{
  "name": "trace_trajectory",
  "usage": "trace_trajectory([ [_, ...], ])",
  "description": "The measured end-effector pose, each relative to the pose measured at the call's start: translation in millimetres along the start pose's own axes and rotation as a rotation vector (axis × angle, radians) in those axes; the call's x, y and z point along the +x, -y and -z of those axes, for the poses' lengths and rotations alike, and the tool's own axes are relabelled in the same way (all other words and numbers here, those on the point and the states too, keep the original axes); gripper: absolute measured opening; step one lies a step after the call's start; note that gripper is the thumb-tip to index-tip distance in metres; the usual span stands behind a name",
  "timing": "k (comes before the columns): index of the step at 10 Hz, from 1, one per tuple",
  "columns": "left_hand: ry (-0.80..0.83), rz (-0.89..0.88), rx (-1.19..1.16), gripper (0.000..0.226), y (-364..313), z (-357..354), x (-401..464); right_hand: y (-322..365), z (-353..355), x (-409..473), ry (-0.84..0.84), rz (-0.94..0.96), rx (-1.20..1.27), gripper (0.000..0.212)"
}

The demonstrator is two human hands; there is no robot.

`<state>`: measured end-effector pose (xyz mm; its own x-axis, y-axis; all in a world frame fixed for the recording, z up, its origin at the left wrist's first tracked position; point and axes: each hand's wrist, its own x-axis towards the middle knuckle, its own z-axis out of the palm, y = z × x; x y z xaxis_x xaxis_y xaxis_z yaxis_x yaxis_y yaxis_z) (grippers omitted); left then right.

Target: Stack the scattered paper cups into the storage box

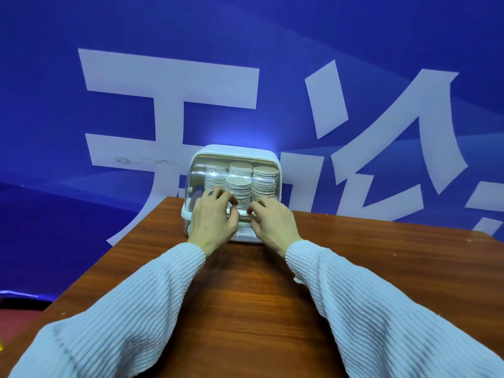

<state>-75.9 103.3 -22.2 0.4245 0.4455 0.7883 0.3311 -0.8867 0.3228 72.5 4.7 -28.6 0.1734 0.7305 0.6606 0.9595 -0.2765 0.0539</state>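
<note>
From the head view we see a white box [236, 151] standing at the far edge of a brown wooden surface [245, 309], close against a blue backdrop [54, 105] with large pale characters. The box has a clear curved cover [199, 175] over its front, and through it we make out four stacks of cups [238, 190], bottoms up: three in a back row and one shorter stack in front, near the middle. All the cups we can see are inside the box.

Our left hand [211, 219] is at the box's front, left of centre, with its fingers curled against the lower edge of the cover. Its grip looks bent around that edge, thumb tucked near the index finger, though we cannot tell for certain whether it pinches the edge or only presses on it. A small dark mark shows on one knuckle.

Our right hand [272, 222] is just beside it, right of centre, fingers also curled at the same lower edge. The two hands are near each other but apart. Both arms wear pale ribbed sleeves [136, 309] that lie across the surface toward the box.
</note>
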Motion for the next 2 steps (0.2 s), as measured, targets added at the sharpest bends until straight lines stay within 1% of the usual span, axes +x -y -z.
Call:
trace_trajectory([
  [1,0.012,-0.025,-0.009,0.007,-1,0,-3,4,-3,-11,0.033,-0.019,-0.025,0.023],
  [2,0.030,-0.026,-0.023,0.012,-6,1,0,9,9,-7,0.112,-0.021,-0.019,0.029],
])
